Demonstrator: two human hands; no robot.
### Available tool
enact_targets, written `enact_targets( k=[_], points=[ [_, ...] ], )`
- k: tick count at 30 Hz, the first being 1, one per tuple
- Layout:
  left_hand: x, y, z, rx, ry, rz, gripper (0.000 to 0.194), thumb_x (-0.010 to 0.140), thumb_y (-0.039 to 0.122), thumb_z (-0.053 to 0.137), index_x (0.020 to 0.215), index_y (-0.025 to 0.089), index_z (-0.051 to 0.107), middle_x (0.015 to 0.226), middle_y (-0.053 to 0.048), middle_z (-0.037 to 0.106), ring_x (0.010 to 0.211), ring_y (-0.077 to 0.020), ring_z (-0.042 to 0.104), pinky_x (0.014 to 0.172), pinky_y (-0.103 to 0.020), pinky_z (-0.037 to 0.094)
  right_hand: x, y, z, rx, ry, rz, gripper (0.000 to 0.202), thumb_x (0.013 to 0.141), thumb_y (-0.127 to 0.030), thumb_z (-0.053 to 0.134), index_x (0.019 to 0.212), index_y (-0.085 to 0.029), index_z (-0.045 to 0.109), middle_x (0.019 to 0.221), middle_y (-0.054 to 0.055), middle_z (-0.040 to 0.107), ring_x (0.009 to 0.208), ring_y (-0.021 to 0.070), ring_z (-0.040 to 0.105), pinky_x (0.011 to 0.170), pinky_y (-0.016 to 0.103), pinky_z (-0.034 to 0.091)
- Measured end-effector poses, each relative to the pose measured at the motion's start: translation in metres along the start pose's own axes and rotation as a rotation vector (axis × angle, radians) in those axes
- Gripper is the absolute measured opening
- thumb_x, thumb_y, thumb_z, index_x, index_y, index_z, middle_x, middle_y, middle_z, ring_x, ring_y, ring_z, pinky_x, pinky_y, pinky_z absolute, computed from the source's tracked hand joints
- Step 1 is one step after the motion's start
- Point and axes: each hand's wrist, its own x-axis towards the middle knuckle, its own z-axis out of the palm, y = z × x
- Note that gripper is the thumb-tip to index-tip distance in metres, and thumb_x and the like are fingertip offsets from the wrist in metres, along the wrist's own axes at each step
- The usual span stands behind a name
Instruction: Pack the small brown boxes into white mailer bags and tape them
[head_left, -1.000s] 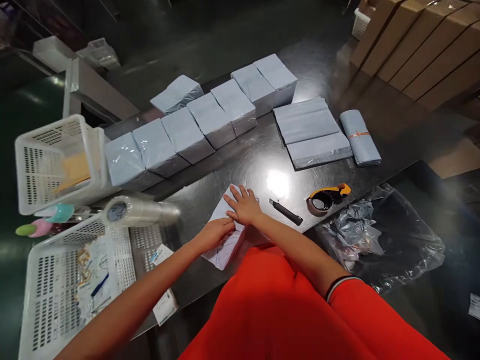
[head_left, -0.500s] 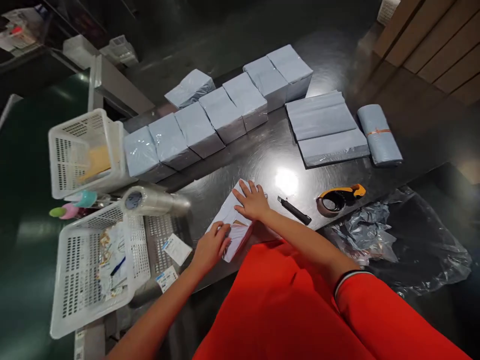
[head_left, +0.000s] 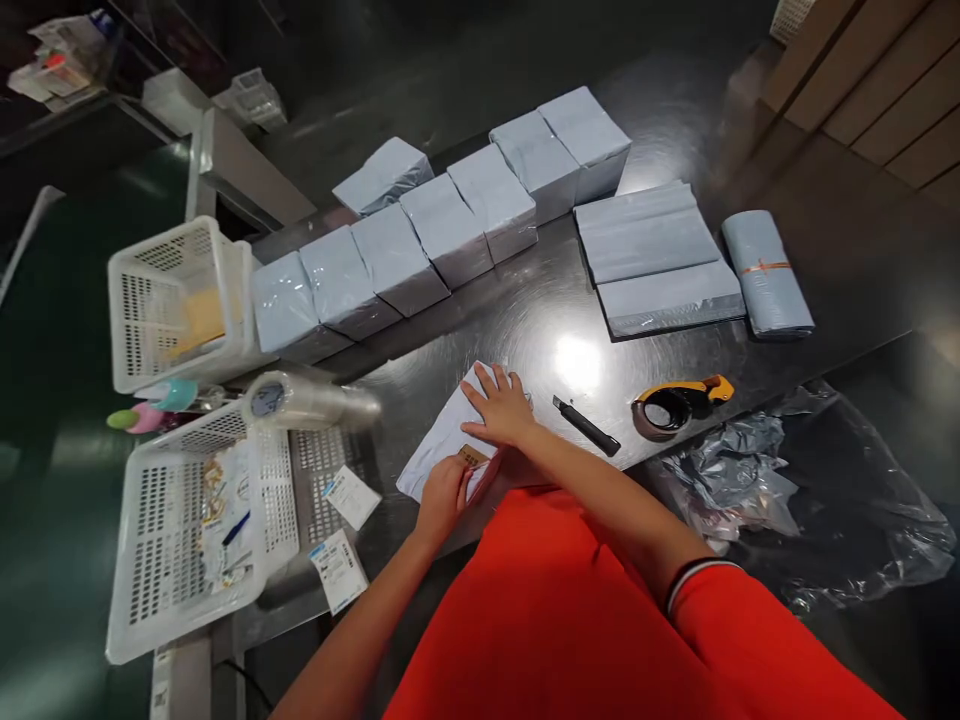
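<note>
A pale grey plastic mailing bag lies in front of me, wrapped about something with a small brown patch showing through a gap. My right hand rests on its far part, fingers spread and flat. At the near edge, my left hand has its fingers curled together on the bag's film, beside the brown patch; the fingertips are partly hidden. Right of the bag, a black utility knife lies on the metal table. Farther right is a tape dispenser with yellow parts.
Several wrapped boxes form a row behind. Flat mailing bags and a rolled bundle lie at right, crumpled plastic below. White baskets, clear tape rolls and printed labels are at left.
My left hand has shifted right and nearer the brown patch. The bag's left flap now lies spread out flatter to the left. My right hand stays spread on the bag.
</note>
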Motion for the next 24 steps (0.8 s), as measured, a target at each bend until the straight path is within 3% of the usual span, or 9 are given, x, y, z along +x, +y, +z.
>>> enact_targets(
  k=[4, 9, 14, 21, 24],
  points=[
    [-0.003, 0.000, 0.013, -0.001, 0.072, -0.013, 0.023, 0.099, 0.025, 0.036, 0.101, 0.019, 0.058, 0.093, -0.009, 0.067, 0.088, -0.0229, 0.063, 0.077, -0.038, 0.052, -0.008, -0.008, -0.012, -0.033, -0.094, -0.091, 0.094, 0.078, -0.064, 0.064, 0.151, -0.015, 0.031, 0.162, 0.021, 0.007, 0.149, 0.0427, 0.003, 0.112, 0.073, 0.009],
    [-0.002, 0.000, 0.015, -0.001, 0.101, -0.034, 0.021, 0.098, 0.025, 0.039, 0.093, 0.019, 0.058, 0.088, -0.008, 0.066, 0.082, -0.0208, 0.061, 0.074, -0.036, 0.051, -0.005, -0.037, -0.024, -0.119, -0.188, -0.019, 0.091, 0.076, -0.048, 0.072, 0.147, -0.005, 0.035, 0.158, 0.029, 0.015, 0.143, 0.0534, 0.015, 0.105, 0.079, 0.021],
    [0.001, 0.000, 0.016, -0.007, 0.093, -0.033, 0.023, 0.097, 0.023, 0.038, 0.089, 0.019, 0.059, 0.088, -0.008, 0.064, 0.084, -0.0201, 0.059, 0.075, -0.035, 0.049, 0.001, -0.058, -0.025, -0.237, -0.233, -0.008, 0.062, 0.087, -0.020, 0.055, 0.145, -0.001, 0.039, 0.153, 0.032, 0.027, 0.139, 0.0527, 0.029, 0.100, 0.070, 0.039],
    [0.009, 0.008, 0.023, -0.017, 0.057, -0.050, 0.024, 0.095, 0.017, 0.035, 0.089, 0.019, 0.059, 0.087, -0.008, 0.062, 0.082, -0.0224, 0.056, 0.076, -0.039, 0.048, -0.001, -0.070, -0.021, -0.378, -0.221, -0.055, 0.037, 0.092, -0.011, 0.039, 0.126, -0.006, 0.053, 0.149, 0.032, 0.038, 0.134, 0.0466, 0.042, 0.096, 0.065, 0.043],
    [0.011, 0.012, 0.022, -0.012, 0.048, -0.047, 0.024, 0.096, 0.018, 0.036, 0.089, 0.018, 0.059, 0.087, -0.009, 0.062, 0.082, -0.0225, 0.056, 0.076, -0.039, 0.048, 0.009, -0.060, -0.029, -0.326, -0.225, -0.045, 0.032, 0.093, -0.010, 0.037, 0.118, -0.011, 0.056, 0.144, 0.027, 0.047, 0.129, 0.0404, 0.050, 0.095, 0.059, 0.045]
  ],
)
